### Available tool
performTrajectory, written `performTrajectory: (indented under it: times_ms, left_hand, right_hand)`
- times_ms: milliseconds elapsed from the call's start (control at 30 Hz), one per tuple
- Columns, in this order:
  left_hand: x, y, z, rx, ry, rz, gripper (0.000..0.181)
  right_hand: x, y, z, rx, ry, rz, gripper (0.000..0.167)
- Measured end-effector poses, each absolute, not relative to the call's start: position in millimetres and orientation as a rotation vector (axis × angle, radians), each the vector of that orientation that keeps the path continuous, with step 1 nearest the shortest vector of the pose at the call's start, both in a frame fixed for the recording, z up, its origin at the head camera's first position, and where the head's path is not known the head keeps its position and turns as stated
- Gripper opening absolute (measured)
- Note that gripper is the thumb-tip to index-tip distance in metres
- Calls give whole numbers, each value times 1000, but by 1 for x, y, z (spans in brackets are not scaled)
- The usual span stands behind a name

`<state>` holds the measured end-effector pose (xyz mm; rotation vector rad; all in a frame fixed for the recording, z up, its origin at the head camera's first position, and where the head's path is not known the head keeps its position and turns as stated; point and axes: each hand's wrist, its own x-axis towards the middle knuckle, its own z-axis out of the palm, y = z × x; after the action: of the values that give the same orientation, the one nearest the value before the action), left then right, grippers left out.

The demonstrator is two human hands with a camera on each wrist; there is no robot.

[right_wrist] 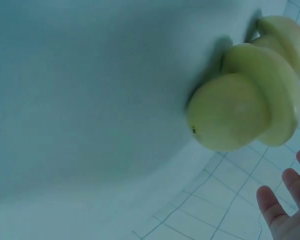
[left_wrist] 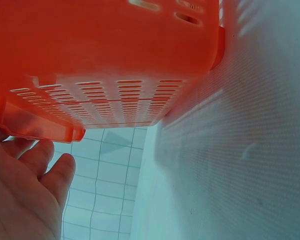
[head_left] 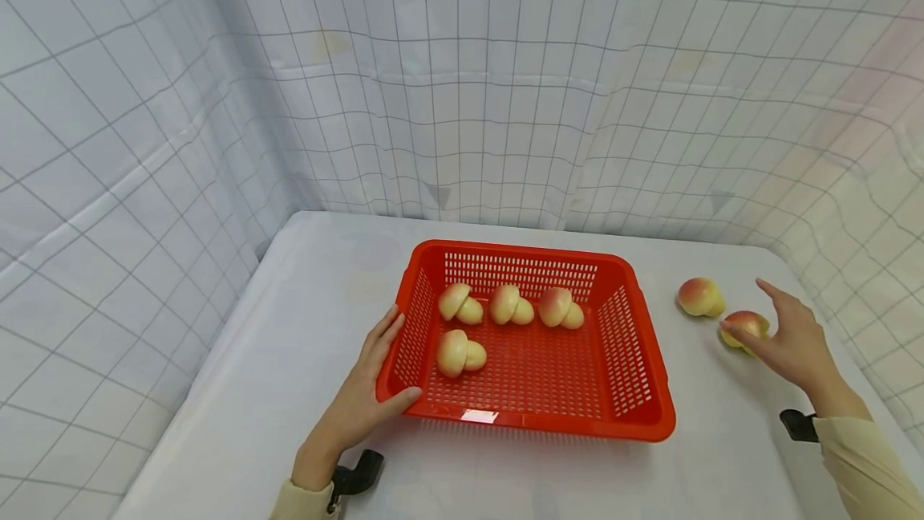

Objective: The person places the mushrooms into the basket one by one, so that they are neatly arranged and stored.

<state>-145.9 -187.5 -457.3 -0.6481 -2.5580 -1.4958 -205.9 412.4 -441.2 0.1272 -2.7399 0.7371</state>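
Observation:
A red plastic basket (head_left: 520, 424) stands on the table with several toy mushrooms inside, three in a back row and one mushroom (head_left: 452, 354) nearer the front left. My left hand (head_left: 357, 400) rests against the basket's front-left corner, thumb on the front rim and fingers along the left rim; the left wrist view has these fingers (left_wrist: 58, 175) beside the rim. To the right of the basket lie two more mushrooms with reddish caps. My right hand (head_left: 797, 343) hovers with spread fingers at the nearer mushroom (head_left: 747, 327); the farther mushroom (head_left: 699, 297) lies just behind it.
A white cloth covers the table (head_left: 289, 327). White curtains with a grid pattern (head_left: 505, 103) hang behind the table and along both sides. The basket's slotted right wall (head_left: 628, 351) stands between its mushrooms and the two outside.

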Motion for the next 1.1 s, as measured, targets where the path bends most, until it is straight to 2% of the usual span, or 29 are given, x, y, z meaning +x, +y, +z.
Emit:
performTrajectory:
  times_ms: [567,1100]
  left_hand:
    - [-145,-187,-455,-639,-2549,-1487,93]
    - [-147,-186,-455,-639,-2556,-1479,94]
  right_hand:
    - [-201,426,-465,117,-2810,860,94]
    - [-197,426,-466,102,-2841,872,92]
